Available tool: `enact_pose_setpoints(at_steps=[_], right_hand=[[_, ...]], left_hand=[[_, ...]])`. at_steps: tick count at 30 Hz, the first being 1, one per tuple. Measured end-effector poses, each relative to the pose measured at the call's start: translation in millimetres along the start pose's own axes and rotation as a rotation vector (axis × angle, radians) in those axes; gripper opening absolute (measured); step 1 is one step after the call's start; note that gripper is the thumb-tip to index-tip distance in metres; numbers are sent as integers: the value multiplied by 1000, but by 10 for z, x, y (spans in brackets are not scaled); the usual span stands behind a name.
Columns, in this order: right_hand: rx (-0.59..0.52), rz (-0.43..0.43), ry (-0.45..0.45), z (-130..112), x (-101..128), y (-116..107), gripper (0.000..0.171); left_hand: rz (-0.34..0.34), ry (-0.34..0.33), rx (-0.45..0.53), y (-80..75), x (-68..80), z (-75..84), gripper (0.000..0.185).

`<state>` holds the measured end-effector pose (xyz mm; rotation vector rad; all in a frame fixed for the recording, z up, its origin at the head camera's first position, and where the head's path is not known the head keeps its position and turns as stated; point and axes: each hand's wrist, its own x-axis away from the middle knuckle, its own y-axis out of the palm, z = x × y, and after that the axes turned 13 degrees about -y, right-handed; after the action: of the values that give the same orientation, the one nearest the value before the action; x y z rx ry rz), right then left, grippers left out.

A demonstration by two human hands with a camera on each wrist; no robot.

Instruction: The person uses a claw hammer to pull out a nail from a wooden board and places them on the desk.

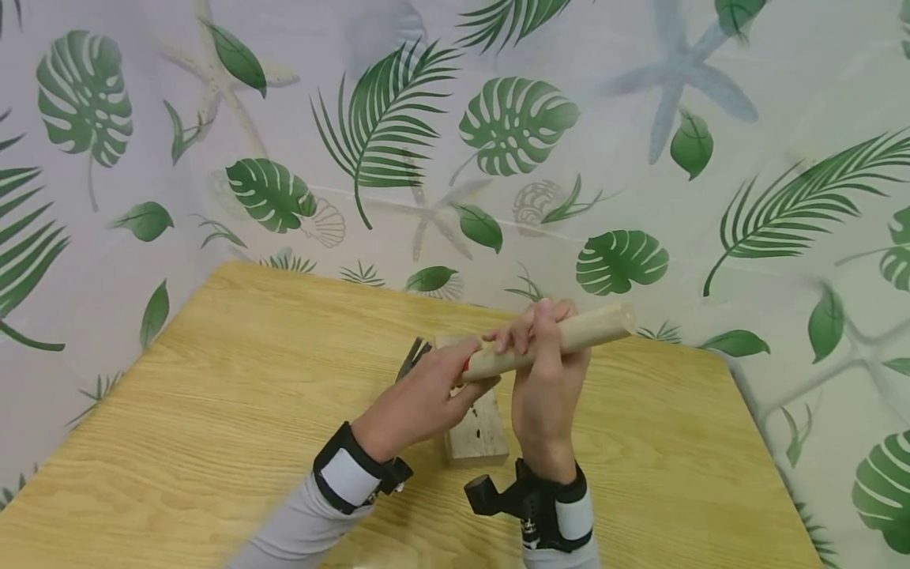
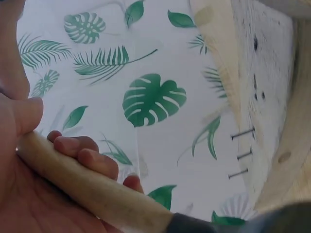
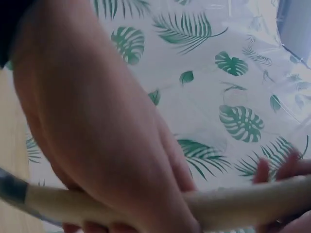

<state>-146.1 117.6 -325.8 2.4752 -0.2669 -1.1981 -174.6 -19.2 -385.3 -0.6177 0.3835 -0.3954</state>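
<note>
Head view shows both hands above the table [image 1: 213, 379]; the right hand [image 1: 547, 395] curls tight round a hammer handle [image 1: 569, 338]; the left hand [image 1: 426, 399] grips nearer the head. A wooden block [image 1: 478, 431] lies beneath; three nails [image 2: 241, 153] protrude from it.

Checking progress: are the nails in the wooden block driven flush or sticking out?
Sticking out: the left wrist view shows three nails with bare shanks standing off the wooden block.

Left hand [image 1: 419, 403], right hand [image 1: 543, 387] side by side (fingers curled)
</note>
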Motion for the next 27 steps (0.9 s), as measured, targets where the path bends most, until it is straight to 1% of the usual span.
enact_pose_setpoints(at_steps=[3, 6, 8, 9, 11, 13, 15, 17, 18, 20, 22, 24, 27], right_hand=[[-107, 76, -87, -7, 19, 49, 32], [-144, 139, -184, -24, 27, 67, 32], [-154, 159, -239, -52, 12, 58, 31], [-156, 160, -265, -70, 2, 47, 31], [-151, 150, -313, -115, -23, 10, 30], [-147, 132, -350, -151, -54, -28, 30], [-130, 121, -365, -170, -77, -62, 30], [-96, 112, -362, -172, -93, -88, 32], [-78, 108, -358, -168, -99, -96, 32], [-32, 103, -347, -154, -104, -114, 33], [-4, 95, -336, -135, -108, -129, 35], [21, 93, -325, -125, -109, -142, 35], [62, 78, -276, -124, -100, -151, 35]], left_hand=[[-32, 28, 15, 53, 3, 38, 14], [-57, 76, -20, 71, 19, 88, 17], [-70, 99, -46, 47, 40, 115, 22], [-70, 100, -55, 19, 49, 121, 26], [-45, 88, -58, -62, 62, 103, 35], [6, 49, -54, -164, 59, 35, 40], [56, -22, -84, -253, 43, -79, 38], [70, -109, -139, -283, 15, -234, 37], [61, -147, -177, -272, -1, -320, 38], [15, -214, -243, -209, -36, -485, 42], [-39, -255, -280, -118, -72, -616, 48], [-94, -280, -287, -33, -84, -690, 52], [-158, -312, -302, 43, -79, -716, 55]])
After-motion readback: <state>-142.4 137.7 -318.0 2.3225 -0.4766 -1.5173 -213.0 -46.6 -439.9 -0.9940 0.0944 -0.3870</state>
